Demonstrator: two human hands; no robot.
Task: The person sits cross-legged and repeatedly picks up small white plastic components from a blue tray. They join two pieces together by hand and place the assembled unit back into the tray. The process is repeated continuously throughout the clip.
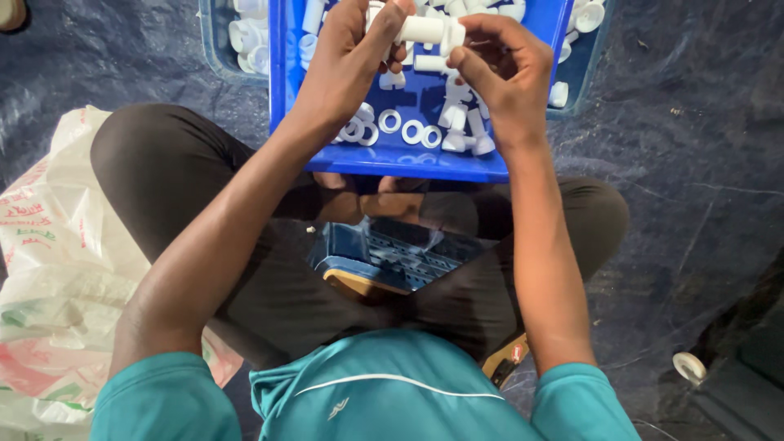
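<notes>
I sit cross-legged with a blue plastic tray [408, 163] resting in front of my knees. Many small white plastic parts lie in it: short tubes and flat rings [390, 122]. Both hands are raised over the tray. My left hand [347, 49] and my right hand [502, 69] together grip a white tubular fitting [425, 30], the left at its left end, the right pinching the wider collar at its right end. A second short white tube [429, 63] sits just below, between the fingers.
A second blue bin [214, 49] with more white parts stands behind the tray. A white printed sack [49, 269] lies at my left. A blue slatted crate [384, 257] sits under my legs. A white ring [690, 366] lies on the dark tarpaulin at right.
</notes>
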